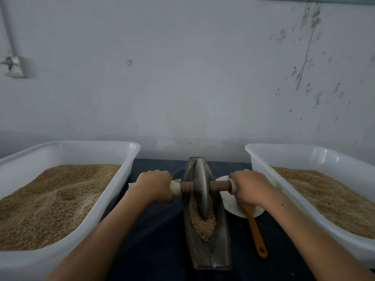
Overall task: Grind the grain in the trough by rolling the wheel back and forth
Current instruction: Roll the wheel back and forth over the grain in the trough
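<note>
A narrow boat-shaped metal trough (pixel 220 236) lies lengthwise on the dark table between my arms. Tan grain (pixel 203 224) fills its near half. A grey metal wheel (pixel 202 185) stands upright in the trough, its lower edge down in the grain. A wooden axle (pixel 220 185) runs through the wheel, with pale wrapping at both ends. My left hand (pixel 155 185) grips the left end of the axle. My right hand (pixel 250 187) grips the right end. Both sets of fingers curl over the handle.
A large white tub (pixel 129 159) heaped with grain stands at the left; a second one (pixel 255 159) stands at the right. A white plate (pixel 233 205) and an orange-handled brush (pixel 256 232) lie right of the trough. A pale wall rises just behind.
</note>
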`<action>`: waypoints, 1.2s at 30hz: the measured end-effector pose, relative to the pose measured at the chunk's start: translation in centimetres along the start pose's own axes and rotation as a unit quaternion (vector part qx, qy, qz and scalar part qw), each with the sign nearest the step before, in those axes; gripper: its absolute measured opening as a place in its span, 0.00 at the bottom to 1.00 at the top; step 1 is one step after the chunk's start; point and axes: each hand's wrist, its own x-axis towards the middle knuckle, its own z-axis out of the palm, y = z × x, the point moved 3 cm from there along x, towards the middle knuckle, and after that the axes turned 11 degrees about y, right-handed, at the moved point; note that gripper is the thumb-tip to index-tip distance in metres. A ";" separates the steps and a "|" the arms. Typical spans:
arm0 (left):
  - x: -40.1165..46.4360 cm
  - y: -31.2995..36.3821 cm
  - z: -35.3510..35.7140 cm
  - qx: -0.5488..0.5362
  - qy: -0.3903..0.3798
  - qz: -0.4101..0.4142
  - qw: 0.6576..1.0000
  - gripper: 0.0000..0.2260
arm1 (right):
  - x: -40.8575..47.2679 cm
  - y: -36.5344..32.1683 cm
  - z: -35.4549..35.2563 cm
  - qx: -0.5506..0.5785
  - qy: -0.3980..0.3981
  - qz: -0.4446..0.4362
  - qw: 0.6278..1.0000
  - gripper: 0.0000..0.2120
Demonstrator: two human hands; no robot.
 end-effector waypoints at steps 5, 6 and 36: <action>0.0 0.2 -0.3 0.008 -0.021 0.007 1.000 0.17 | -0.2 0.3 -0.4 0.010 -0.085 -0.002 0.996 0.12; 0.1 0.1 -0.3 0.008 -0.018 0.006 1.000 0.17 | -0.2 0.3 -0.4 0.013 -0.082 0.001 0.997 0.11; -0.3 0.3 -0.3 0.000 0.022 -0.020 1.000 0.14 | 0.1 -0.1 0.3 -0.013 0.037 0.022 0.999 0.10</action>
